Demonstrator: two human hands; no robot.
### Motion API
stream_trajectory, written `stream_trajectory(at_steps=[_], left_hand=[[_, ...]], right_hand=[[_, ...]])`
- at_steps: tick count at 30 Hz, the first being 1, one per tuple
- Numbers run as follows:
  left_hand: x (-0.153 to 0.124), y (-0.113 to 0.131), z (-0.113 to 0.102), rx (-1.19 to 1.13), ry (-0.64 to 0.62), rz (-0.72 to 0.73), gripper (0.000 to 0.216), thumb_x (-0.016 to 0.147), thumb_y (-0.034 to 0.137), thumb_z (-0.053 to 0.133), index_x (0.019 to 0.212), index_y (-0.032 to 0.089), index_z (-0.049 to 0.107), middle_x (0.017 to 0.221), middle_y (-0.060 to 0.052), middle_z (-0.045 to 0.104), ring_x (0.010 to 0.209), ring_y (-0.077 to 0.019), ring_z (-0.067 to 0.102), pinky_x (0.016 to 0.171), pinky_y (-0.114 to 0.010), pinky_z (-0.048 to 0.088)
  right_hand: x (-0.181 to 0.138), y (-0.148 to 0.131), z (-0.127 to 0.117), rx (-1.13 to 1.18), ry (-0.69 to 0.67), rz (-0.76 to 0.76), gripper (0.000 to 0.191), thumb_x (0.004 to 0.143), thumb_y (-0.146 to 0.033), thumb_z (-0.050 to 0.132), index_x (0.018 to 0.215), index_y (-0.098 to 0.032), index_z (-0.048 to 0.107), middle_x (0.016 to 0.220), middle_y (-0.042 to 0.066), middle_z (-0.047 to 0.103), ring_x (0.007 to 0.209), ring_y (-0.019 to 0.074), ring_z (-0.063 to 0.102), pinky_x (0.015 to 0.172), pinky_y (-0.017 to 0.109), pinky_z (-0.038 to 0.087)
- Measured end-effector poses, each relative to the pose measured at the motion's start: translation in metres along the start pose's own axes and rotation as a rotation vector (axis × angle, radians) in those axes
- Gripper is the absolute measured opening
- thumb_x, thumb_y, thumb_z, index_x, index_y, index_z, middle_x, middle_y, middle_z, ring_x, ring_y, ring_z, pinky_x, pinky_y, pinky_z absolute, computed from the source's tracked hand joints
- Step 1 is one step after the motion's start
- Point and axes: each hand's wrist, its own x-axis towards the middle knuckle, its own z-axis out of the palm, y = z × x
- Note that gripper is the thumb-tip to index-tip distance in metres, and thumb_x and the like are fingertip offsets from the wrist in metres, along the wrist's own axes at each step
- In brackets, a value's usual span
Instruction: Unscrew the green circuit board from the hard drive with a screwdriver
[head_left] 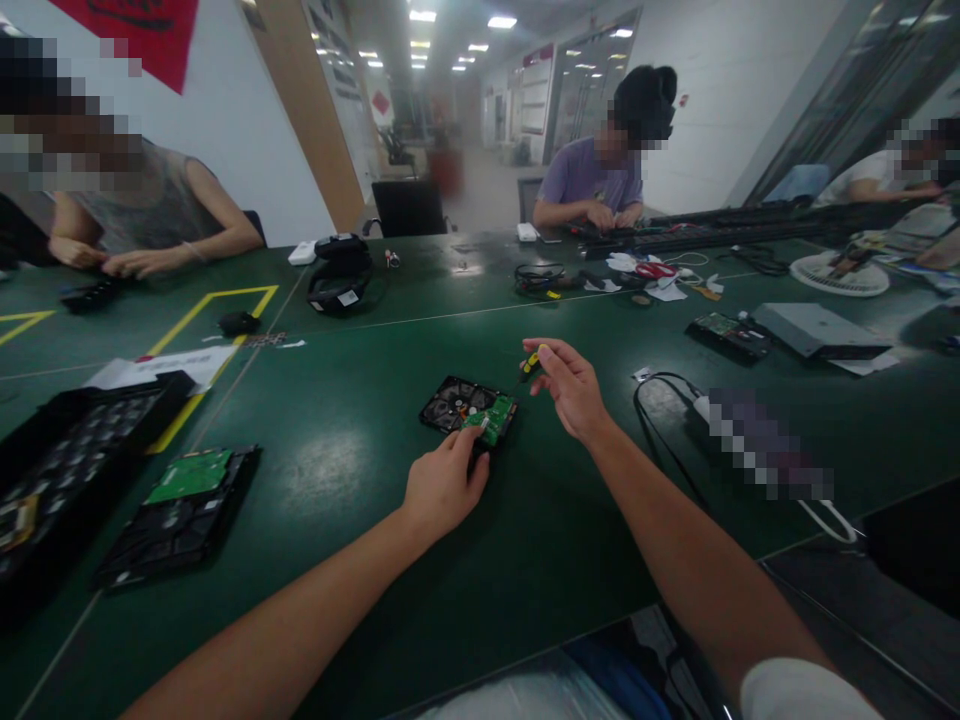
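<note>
A hard drive lies on the green table with its green circuit board facing up. My left hand rests at the near edge of this drive, its fingers closed on that edge and touching the board. Just right of the drive, my right hand is raised above the table. Between its thumb and fingers it pinches a small yellow and black screwdriver. The tool's tip points down and left toward the board's right end; whether it touches anything I cannot tell.
To the left lie another hard drive and a black tray. At right are a third drive, a silver metal box and a black cable. Several people sit around the table, one opposite.
</note>
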Motion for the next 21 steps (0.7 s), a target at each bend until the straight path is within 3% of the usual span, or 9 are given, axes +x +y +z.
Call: stream_trajectory(at_steps=[6, 9, 16, 21], left_hand=[[0.0005, 0.0018, -0.0016, 0.004, -0.013, -0.013, 0.042, 0.105, 0.041, 0.046, 0.144, 0.025, 0.051, 0.121, -0.007, 0.072, 0.088, -0.0213, 0.073, 0.073, -0.031, 0.052], [0.0009, 0.0027, -0.0023, 0.006, -0.019, -0.019, 0.042, 0.105, 0.041, 0.047, 0.144, 0.026, 0.050, 0.122, -0.007, 0.072, 0.088, -0.0214, 0.073, 0.074, -0.031, 0.052], [0.0002, 0.0027, -0.0031, 0.008, -0.023, -0.013, 0.042, 0.105, 0.040, 0.046, 0.144, 0.024, 0.051, 0.119, -0.007, 0.072, 0.089, -0.0229, 0.073, 0.074, -0.033, 0.052], [0.0000, 0.0024, -0.0025, 0.007, 0.010, 0.007, 0.041, 0.105, 0.040, 0.046, 0.142, 0.024, 0.051, 0.119, -0.007, 0.073, 0.087, -0.0225, 0.073, 0.071, -0.033, 0.051]], right_hand=[[-0.0011, -0.0022, 0.0030, 0.096, -0.015, 0.030, 0.033, 0.093, -0.056, 0.070, 0.105, -0.026, 0.075, 0.115, 0.005, 0.071, 0.098, 0.0197, 0.072, 0.068, 0.028, 0.060], [-0.0013, -0.0026, 0.0033, 0.134, -0.017, 0.030, 0.037, 0.095, -0.058, 0.064, 0.106, -0.024, 0.074, 0.116, 0.006, 0.072, 0.097, 0.0200, 0.073, 0.067, 0.028, 0.059], [-0.0010, -0.0023, 0.0011, 0.084, -0.001, 0.002, 0.025, 0.095, -0.047, 0.071, 0.108, -0.028, 0.077, 0.110, 0.003, 0.070, 0.093, 0.0165, 0.070, 0.060, 0.023, 0.055], [-0.0012, -0.0025, 0.0026, 0.078, -0.010, 0.008, 0.027, 0.093, -0.051, 0.072, 0.106, -0.028, 0.077, 0.110, 0.004, 0.071, 0.098, 0.0182, 0.069, 0.066, 0.026, 0.059]])
